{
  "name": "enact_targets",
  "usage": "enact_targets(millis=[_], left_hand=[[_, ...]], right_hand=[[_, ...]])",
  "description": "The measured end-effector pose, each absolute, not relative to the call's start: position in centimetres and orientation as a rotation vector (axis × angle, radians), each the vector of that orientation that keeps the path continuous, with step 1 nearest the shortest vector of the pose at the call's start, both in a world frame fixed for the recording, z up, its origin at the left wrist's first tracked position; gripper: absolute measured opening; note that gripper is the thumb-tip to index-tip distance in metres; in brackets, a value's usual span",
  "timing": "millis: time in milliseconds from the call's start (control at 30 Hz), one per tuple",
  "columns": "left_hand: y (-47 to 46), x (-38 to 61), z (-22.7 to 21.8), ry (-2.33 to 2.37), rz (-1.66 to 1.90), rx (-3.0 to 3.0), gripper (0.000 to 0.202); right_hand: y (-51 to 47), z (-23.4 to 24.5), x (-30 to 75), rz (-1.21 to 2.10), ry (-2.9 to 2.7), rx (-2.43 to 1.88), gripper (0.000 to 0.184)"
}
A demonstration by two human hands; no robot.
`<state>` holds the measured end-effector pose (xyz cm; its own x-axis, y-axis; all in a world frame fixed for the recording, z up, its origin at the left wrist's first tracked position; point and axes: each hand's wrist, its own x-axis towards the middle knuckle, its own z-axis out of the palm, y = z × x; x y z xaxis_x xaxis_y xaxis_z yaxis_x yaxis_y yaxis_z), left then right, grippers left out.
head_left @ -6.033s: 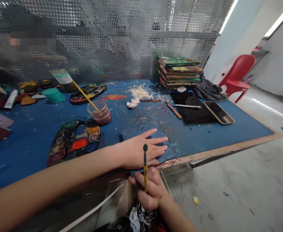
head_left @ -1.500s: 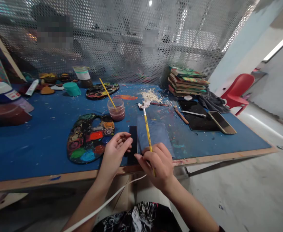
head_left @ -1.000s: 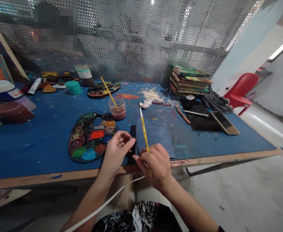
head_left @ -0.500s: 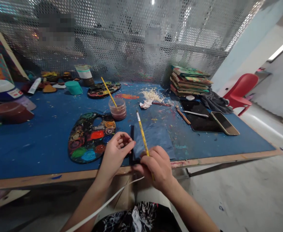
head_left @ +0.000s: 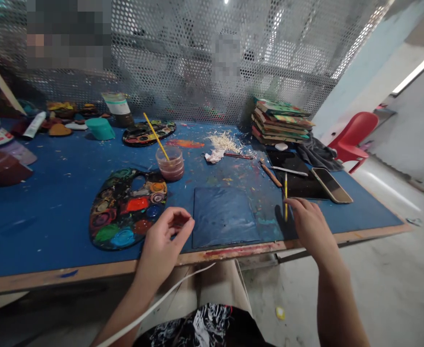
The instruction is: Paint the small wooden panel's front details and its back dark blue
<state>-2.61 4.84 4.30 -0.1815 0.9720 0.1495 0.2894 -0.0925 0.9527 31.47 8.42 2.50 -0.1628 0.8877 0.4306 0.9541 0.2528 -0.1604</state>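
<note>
Blue panel point(head_left: 224, 219), flat at the front edge of the worktop point(head_left: 52, 217), between your hands. Left to right: one palette point(head_left: 125, 217), paint-loaded; your left hand point(head_left: 166, 236), grip loosely curled beside the panel's left edge, whether closed on anything I cannot tell; one jar point(head_left: 171, 167), farther back; one yellow brush point(head_left: 286, 190), pinched in the grip of your right hand point(head_left: 311, 221); one phone point(head_left: 331, 184).

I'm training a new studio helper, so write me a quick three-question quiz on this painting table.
1. Which hand holds the yellow brush near the black tablet?
2. True or false: a yellow stick leans in the plastic cup.
3. Which lies closest to the table's near edge?
A) phone
B) square blue panel
C) crumpled tissue

Key: 1. The right hand. 2. True. 3. B.
</note>
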Motion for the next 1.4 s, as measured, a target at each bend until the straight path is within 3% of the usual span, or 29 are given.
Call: enact_targets(millis=[233,500,633,800,967,1133,1400], left_hand=[[1.8,-4.7,4.1,1.714,1.173,2.390,0.011],[0.9,-5.3,2.6,1.635,0.965,2.643,0.022],[1.3,-5.1,3.3,1.636,1.001,2.287,0.027],[3.3,-4.9,6.9,1.291,1.165,1.184,0.036],[6.1,-5.6,8.7,1.060,1.096,0.629,0.033],[7.1,-6.2,8.0,1.048,1.033,0.611,0.032],[7.8,-6.3,7.9,1.028,0.973,0.616,0.034]], right_hand=[[3.2,2.1,26.4,0.004,-1.913,-1.541,0.020],[0.5,0.5,23.8,-0.033,-1.917,-1.564,0.025],[1.6,1.3,24.3,0.213,-1.771,-1.572,0.029],[6.1,4.5,25.2,1.056,-1.238,-1.296,0.041],[9.3,6.6,26.0,1.542,-0.889,-1.254,0.040],[9.7,6.2,26.6,1.669,-0.810,-1.229,0.028],[9.9,5.8,26.4,1.721,-0.801,-1.204,0.029]])
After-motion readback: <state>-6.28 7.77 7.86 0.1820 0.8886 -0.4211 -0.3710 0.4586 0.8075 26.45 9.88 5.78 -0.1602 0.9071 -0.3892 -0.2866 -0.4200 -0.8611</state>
